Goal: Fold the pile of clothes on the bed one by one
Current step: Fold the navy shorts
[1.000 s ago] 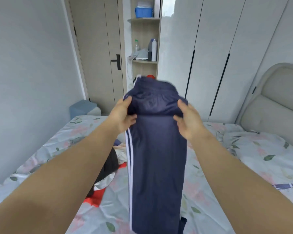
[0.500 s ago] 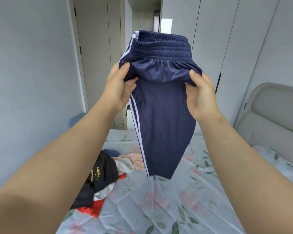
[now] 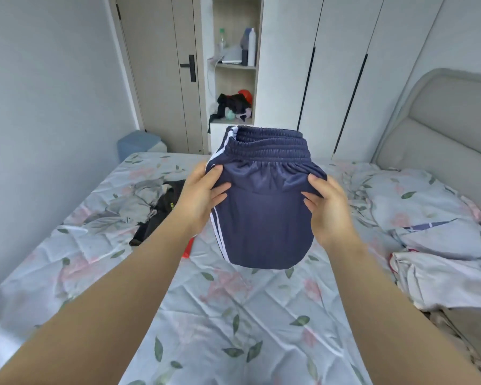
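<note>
From the head camera, the left hand [image 3: 203,195] and the right hand [image 3: 328,209] each grip a side of the navy trousers [image 3: 261,218] just under the waistband, holding them doubled up above the bed [image 3: 233,315]. At ten o'clock from them a loose pile of clothes [image 3: 156,209] lies unfolded. I'd say this piece is nearly done, with most left to fold

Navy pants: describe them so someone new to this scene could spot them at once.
Start at the floral-sheeted bed; above its middle, the left hand and right hand hold the navy pants, folded, waistband on top. Unlike the crumpled pile of clothes on the bed's left side, they are navy with white side stripes and held in the air.
</note>
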{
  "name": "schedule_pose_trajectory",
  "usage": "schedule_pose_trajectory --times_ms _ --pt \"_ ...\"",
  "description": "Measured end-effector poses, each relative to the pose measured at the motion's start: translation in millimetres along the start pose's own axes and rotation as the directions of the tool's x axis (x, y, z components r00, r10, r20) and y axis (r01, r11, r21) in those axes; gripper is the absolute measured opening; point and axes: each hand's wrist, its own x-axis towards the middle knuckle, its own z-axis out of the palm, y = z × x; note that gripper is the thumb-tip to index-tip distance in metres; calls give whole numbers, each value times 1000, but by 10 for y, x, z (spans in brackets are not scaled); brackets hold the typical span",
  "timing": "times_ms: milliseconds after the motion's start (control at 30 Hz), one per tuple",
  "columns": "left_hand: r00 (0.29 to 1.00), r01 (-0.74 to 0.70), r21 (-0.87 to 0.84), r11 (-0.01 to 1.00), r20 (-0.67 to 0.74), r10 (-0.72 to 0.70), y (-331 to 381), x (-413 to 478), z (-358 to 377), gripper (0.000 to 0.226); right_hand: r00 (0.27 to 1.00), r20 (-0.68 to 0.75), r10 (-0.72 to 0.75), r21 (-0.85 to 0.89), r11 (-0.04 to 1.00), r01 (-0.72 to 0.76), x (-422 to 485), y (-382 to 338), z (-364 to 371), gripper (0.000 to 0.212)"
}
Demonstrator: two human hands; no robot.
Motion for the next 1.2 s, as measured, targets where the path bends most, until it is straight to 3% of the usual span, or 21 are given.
schedule_pose_trajectory --times_ms 267,500,600,833,933,1033,1200 --pt "957 284 16 959 -72 -282 -904 -696 -299 13 949 -152 275 -53 957 -286 -812 855 -427 11" --pt "872 479 73 875 -155 -464 -1604 -581 -458 8 859 -235 455 -76 873 -483 -783 1512 -698 11" --pt "846 525 109 844 -182 -502 -1848 -262 -440 7 829 -263 494 -89 843 -531 -510 1726 -791 21" --pt "825 557 167 814 -221 -520 -2227 953 -227 6 792 -301 531 -77 814 -576 729 2123 -911 8" --pt "873 479 244 843 -239 -426 -2449 1494 -127 34 837 -254 485 -129 841 -526 1253 2333 -928 25" --pt "877 481 480 734 -268 -400 -2733 1755 -128 65 836 -215 505 -221 809 -545 1512 2617 -997 59" --pt "838 492 718 493 -236 -493 -3429 1554 -373 61 742 -194 641 -411 634 -655 1264 3243 -1222 64"
